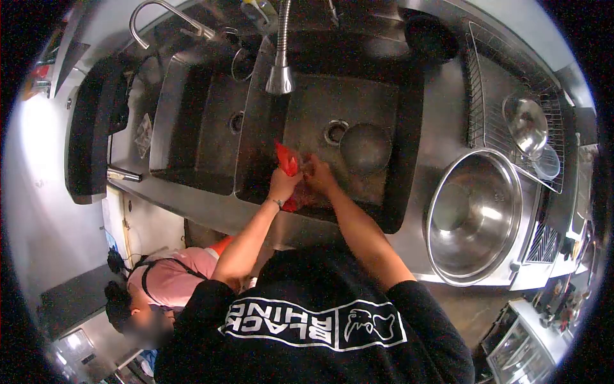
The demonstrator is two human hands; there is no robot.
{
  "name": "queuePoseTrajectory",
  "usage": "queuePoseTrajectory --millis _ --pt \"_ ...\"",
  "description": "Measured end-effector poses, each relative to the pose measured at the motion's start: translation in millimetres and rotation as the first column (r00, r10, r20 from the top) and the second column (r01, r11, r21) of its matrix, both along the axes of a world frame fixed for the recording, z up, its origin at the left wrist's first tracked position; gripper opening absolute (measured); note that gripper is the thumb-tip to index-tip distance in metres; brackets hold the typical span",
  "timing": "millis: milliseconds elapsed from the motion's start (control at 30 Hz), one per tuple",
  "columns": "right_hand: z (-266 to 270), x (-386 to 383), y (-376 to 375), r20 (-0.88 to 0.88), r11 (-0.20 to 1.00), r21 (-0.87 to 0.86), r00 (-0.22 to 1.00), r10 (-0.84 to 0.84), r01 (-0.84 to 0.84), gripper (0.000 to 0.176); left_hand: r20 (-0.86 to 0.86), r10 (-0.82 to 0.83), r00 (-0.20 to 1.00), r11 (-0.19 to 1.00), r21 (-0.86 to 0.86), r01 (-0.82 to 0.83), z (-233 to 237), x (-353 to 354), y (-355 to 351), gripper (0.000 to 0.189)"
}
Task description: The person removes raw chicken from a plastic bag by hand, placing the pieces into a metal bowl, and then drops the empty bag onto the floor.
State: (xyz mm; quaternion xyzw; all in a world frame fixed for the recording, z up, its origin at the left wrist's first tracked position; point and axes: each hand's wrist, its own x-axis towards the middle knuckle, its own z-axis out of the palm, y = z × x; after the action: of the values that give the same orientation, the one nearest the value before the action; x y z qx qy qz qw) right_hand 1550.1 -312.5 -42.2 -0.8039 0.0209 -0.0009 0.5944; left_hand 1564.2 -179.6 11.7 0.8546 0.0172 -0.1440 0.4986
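Observation:
Over the near side of the right sink basin (358, 89), my left hand (281, 185) is closed around a red plastic packet (287, 160). Its top sticks up past my fingers, and more red shows below the hand. My right hand (318, 175) is beside the packet with its fingers pinched together. Something small and pale seems to be at those fingertips, too blurred to name. A round bowl or lid (366, 148) lies on the basin floor near the drain (336, 132). A hanging spray faucet (279, 80) is above the basin.
Left is a second sink basin (217, 121). On the right counter stand a large steel bowl (474, 217) and a wire rack (476, 89) holding a smaller metal bowl (526, 125). A person in a pink shirt (169, 275) is close behind on my left.

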Motion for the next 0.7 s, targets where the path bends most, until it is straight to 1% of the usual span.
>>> queuePoseTrajectory --millis 33,67,100,133,167,200,233,267,300,333,367,400,433,467,500,533,567,633,667,700 --pt "13.0 -1.2 -2.7 -0.01 0.994 -0.109 1.0 -0.005 0.004 0.043 -0.001 0.0 1.0 1.0 0.0 0.0 -2.1 -0.9 0.8 0.025" --pt "25.2 -0.3 -5.8 -0.009 0.994 -0.11 1.0 -0.006 0.005 0.043 0.039 -0.005 0.999 1.0 -0.024 0.006 -1.3 0.0 -0.8 0.026" --pt "36.0 1.4 -9.2 -0.045 0.987 -0.163 0.999 0.001 -0.008 0.04 0.081 -0.007 0.997 0.999 -0.048 0.011 2.6 1.7 -4.2 0.027" --pt "42.0 2.9 -11.3 -0.083 0.977 -0.214 0.997 0.006 -0.024 0.037 0.084 -0.005 0.996 0.999 -0.05 0.009 6.4 3.3 -6.9 0.027" --pt "41.6 3.1 -11.8 -0.081 0.976 -0.215 0.997 0.011 -0.028 0.037 0.156 -0.088 0.984 0.983 0.17 0.061 13.8 3.7 -10.2 0.028" --pt "41.1 0.8 -11.5 -0.078 0.983 -0.18 0.997 0.012 -0.026 0.032 0.2 -0.182 0.963 0.917 0.388 0.093 19.2 1.2 -12.8 0.028" --pt "40.6 -0.3 -11.2 -0.073 0.989 -0.145 0.997 0.012 -0.022 0.026 0.199 -0.178 0.964 0.917 0.388 0.089 20.5 0.6 -16.6 0.028" --pt "32.5 1.7 -8.8 -0.072 0.989 -0.144 0.997 0.014 -0.024 0.026 0.163 -0.191 0.968 0.901 0.42 0.107 20.5 2.9 -20.8 0.027" --pt "19.3 5.2 -4.7 -0.094 0.98 -0.2 0.996 -0.005 -0.014 0.023 0.128 -0.201 0.971 0.884 0.451 0.123 18.1 5.9 -21.6 0.026" --pt "6.5 8.1 -0.9 -0.112 0.966 -0.257 0.993 -0.022 -0.007 0.02 0.131 -0.195 0.972 0.884 0.452 0.117 11.7 10.9 -20.1 0.026" --pt "11.7 7.2 1.1 -0.112 0.967 -0.255 0.994 -0.013 -0.016 0.02 0.109 -0.232 0.967 0.816 0.563 0.132 -4.9 13.2 -14.9 0.023" --pt "19.8 8.3 1.6 -0.128 0.967 -0.255 0.992 -0.009 -0.024 0.019 0.087 -0.266 0.96 0.734 0.663 0.143 -5.4 15.6 -15.1 0.021" --pt "28.1 9.2 1.5 -0.145 0.966 -0.256 0.989 -0.01 -0.028 0.019 0.09 -0.26 0.961 0.736 0.664 0.137 -5.0 15.0 -13.3 0.021" --pt "26.8 8.6 1.7 -0.143 0.966 -0.257 0.99 -0.009 -0.028 0.019 0.075 -0.238 0.968 0.718 0.685 0.123 8.4 13.6 -15.8 0.02" --pt "25.4 7.8 1.9 -0.099 0.965 -0.261 0.994 -0.044 0.017 0.021 0.06 -0.217 0.974 0.699 0.707 0.112 17.6 13.7 -18.5 0.02" --pt "23.8 6.6 2.2 -0.056 0.963 -0.263 0.995 -0.077 0.06 0.023 0.06 -0.216 0.974 0.7 0.706 0.112 16.7 14.9 -17.3 0.02" --pt "11.1 5.6 5.5 -0.057 0.963 -0.265 0.996 -0.072 0.054 0.023 0.068 -0.186 0.98 0.714 0.695 0.087 13.0 14.6 -12.6 0.021" --pt "-19.0 12.4 14.9 -0.046 0.933 -0.336 0.987 -0.157 0.132 0.023 0.086 -0.151 0.985 0.726 0.686 0.052 4.6 15.4 -1.7 0.021" --pt "-14.8 11.6 14.7 -0.042 0.933 -0.334 0.987 -0.153 0.13 0.023 0.11 -0.177 0.978 0.713 0.699 0.05 -0.1 13.0 3.8 0.02" --pt "-6.9 9.3 10.9 0.027 0.892 -0.434 0.992 -0.126 0.125 0.023 0.136 -0.204 0.97 0.701 0.712 0.048 -3.1 14.0 7.8 0.019"
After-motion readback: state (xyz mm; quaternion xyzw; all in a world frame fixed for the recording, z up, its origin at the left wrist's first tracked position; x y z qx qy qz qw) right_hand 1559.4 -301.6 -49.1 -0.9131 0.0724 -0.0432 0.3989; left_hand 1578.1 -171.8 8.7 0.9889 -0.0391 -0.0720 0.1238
